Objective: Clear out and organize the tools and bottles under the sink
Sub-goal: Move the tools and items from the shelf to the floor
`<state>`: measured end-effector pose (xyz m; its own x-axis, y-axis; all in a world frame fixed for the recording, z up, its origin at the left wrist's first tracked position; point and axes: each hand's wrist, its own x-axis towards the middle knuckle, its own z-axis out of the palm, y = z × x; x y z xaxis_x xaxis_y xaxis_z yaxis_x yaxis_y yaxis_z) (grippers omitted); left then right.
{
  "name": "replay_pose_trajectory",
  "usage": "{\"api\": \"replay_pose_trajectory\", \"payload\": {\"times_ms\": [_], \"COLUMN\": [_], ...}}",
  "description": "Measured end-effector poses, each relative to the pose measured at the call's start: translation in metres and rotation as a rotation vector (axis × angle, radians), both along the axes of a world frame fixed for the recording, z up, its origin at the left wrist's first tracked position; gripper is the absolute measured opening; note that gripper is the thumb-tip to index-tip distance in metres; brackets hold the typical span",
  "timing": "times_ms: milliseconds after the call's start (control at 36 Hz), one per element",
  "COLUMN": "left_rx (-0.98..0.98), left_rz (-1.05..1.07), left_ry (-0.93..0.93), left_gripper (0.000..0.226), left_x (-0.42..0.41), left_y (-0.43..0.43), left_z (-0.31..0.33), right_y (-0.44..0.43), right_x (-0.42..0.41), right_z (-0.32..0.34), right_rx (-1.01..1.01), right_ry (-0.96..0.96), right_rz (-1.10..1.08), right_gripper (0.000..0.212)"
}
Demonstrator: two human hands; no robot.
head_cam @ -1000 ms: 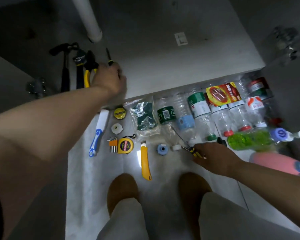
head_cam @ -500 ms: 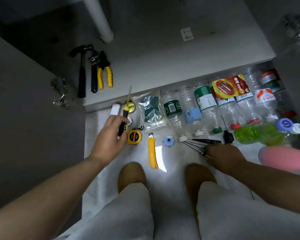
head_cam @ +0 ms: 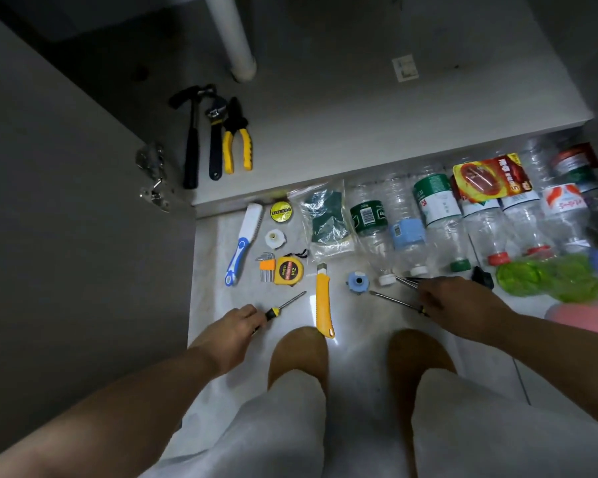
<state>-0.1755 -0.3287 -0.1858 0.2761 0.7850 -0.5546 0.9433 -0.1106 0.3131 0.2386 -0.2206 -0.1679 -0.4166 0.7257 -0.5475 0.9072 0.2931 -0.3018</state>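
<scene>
My left hand grips a black-and-yellow screwdriver low over the floor, its tip pointing up-right toward the yellow utility knife. My right hand holds a bundle of screwdrivers whose shafts point left near the blue cap. A hammer, a wrench and yellow pliers lie on the cabinet floor. Several empty plastic bottles lie in a row along the cabinet edge.
On the floor lie a tape measure, hex keys, a tape roll, a white-blue tool and a bagged cloth. A white drain pipe rises at the back. The cabinet door stands at left.
My left hand carried the screwdriver from the cabinet floor down to the floor, near the utility knife. My right hand stayed with its bundle of screwdrivers.
</scene>
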Motion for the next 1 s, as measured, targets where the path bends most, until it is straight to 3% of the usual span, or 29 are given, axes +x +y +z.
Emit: {"api": "replay_pose_trajectory", "payload": {"times_ms": [250, 417, 583, 722, 833, 1000], "left_rx": [-0.007, 0.344, 0.601, 0.516, 0.387, 0.407], "left_rz": [0.133, 0.364, 0.659, 0.9, 1.106, 1.061], "left_ry": [-0.06, -0.202, -0.17, 0.042, 0.116, 0.186], "left_gripper": [0.044, 0.028, 0.04, 0.072, 0.057, 0.034], "left_x": [0.015, 0.012, 0.0, -0.015, -0.03, -0.04], "left_y": [0.011, 0.077, 0.188, 0.257, 0.284, 0.289], "left_z": [-0.009, 0.029, 0.063, 0.077, 0.069, 0.064], "right_y": [0.013, 0.042, 0.086, 0.112, 0.127, 0.143], "right_x": [-0.027, -0.071, -0.115, -0.147, -0.164, -0.183], "right_z": [0.008, 0.04, 0.075, 0.081, 0.076, 0.072], "right_rx": [-0.02, 0.04, 0.122, 0.163, 0.156, 0.102], "right_ry": [0.181, 0.348, 0.441, 0.478, 0.478, 0.555], "right_rz": [0.061, 0.107, 0.205, 0.299, 0.332, 0.216], "right_gripper": [0.012, 0.012, 0.02, 0.019, 0.021, 0.024]}}
